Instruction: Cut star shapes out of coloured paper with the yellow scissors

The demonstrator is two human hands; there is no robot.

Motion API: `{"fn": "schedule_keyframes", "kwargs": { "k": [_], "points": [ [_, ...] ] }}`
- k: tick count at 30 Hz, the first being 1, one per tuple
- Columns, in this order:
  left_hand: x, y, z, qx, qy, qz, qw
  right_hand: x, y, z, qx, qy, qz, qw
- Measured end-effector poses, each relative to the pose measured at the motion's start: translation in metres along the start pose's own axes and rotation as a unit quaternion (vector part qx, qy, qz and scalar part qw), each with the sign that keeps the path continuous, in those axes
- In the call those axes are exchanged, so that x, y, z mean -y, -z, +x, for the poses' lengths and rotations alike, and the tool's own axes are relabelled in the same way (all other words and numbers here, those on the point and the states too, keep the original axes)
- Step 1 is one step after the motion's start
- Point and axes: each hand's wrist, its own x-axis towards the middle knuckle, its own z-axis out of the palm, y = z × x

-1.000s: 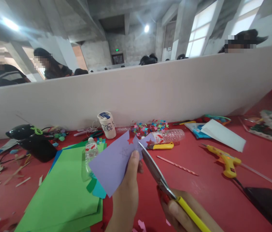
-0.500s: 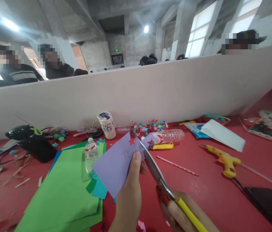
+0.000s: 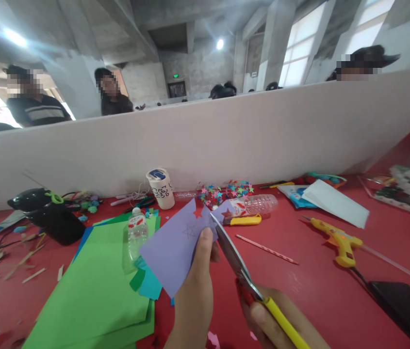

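My left hand (image 3: 193,295) pinches a sheet of purple paper (image 3: 173,247) with the thumb on top, holding it above the red table. A small star outline is drawn on the paper near my thumb. My right hand (image 3: 277,322) grips yellow-handled scissors (image 3: 237,264), and their blades reach up to the paper's right edge at a star-shaped notch. Both hands are closed on what they hold.
Green and blue paper sheets (image 3: 91,291) lie at the left with a small water bottle (image 3: 136,235) on them. A paper cup (image 3: 161,188), coloured star cut-outs (image 3: 222,191), a lying bottle (image 3: 254,204), a yellow cutter (image 3: 243,220), a glue gun (image 3: 339,240) and a white partition (image 3: 226,135) surround the spot. People stand behind the partition.
The purple paper and my left hand have shifted slightly right and up against the scissor blades. People behind the partition have moved to the right.
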Motion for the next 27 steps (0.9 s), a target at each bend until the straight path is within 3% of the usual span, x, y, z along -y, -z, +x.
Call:
{"fn": "schedule_keyframes", "kwargs": {
  "k": [10, 14, 18, 27],
  "points": [
    [0.002, 0.01, 0.006, 0.032, 0.024, -0.004, 0.999, 0.01, 0.006, 0.001, 0.003, -0.008, -0.023, 1.0],
    [-0.003, 0.01, 0.011, 0.03, 0.046, -0.096, 0.994, 0.011, 0.007, -0.001, 0.006, -0.007, -0.03, 1.0],
    [-0.011, 0.012, 0.015, 0.066, 0.05, -0.164, 0.983, 0.01, 0.007, -0.002, 0.007, -0.006, -0.032, 0.999],
    [-0.02, 0.023, 0.024, 0.132, 0.066, -0.153, 0.977, 0.018, 0.012, -0.001, 0.043, -0.019, -0.006, 0.999]
  ]
}}
